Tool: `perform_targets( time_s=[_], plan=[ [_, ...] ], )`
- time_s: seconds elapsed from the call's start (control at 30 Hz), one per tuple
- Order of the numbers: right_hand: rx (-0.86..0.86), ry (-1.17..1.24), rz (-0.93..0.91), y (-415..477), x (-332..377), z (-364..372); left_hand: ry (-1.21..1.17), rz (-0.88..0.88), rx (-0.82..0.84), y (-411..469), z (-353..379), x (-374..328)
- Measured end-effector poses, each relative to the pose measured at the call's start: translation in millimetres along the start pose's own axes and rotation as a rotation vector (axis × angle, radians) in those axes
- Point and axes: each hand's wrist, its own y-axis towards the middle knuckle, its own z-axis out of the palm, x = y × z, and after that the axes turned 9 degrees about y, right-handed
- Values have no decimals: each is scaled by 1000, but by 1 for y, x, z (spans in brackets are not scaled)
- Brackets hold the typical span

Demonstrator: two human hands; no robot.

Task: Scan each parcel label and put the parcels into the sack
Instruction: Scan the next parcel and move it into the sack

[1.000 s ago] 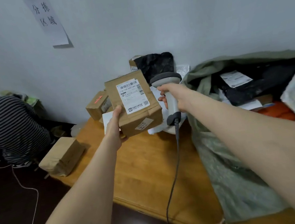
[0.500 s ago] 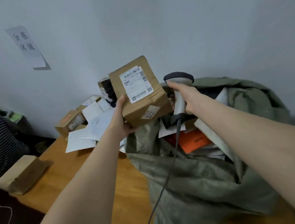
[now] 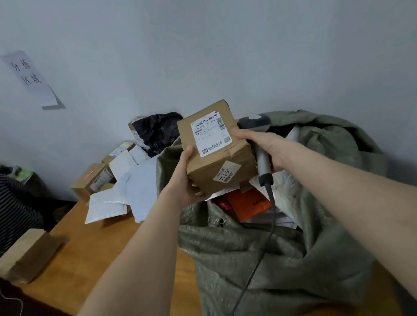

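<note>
Box (image 3: 217, 154) rests in left hand (image 3: 183, 178) over sack (image 3: 271, 269); right hand (image 3: 274, 146) grips scanner (image 3: 263, 167).

Bare left hand (image 3: 184, 180), bare right hand (image 3: 267, 147)

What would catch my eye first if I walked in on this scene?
A cardboard parcel with a white label, held up in the centre by the left hand, while the right hand grips a corded scanner beside it. Right below gapes a green sack holding an orange packet, slumped on the wooden table.
</note>
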Motion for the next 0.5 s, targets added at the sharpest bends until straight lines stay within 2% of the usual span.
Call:
perform_targets(
  time_s=[0.07,0.1,0.17,0.2,0.23,0.27,0.33,0.37,0.5],
  plan=[
    [-22,44,-45,2,-2,2,81,101,-80,4,1,1],
    [-30,46,-61,2,-3,3,191,183,-206,10,-5,1],
    [-52,13,-86,3,-5,1,592,278,-535,24,-28,5],
    [-64,3,-91,4,-6,-1,762,212,-673,31,-44,11],
    [-69,9,-85,5,-7,-4,825,97,-737,37,-58,21],
    [-66,11,-75,7,-7,-7,790,-25,-717,40,-68,35],
    [-40,-31,-53,10,-7,-10,614,-192,-554,39,-72,60],
    [-14,-78,-42,11,-7,-10,516,-195,-482,36,-69,62],
    [59,-284,-67,10,-11,2,154,54,-504,28,-63,1]
  ],
)
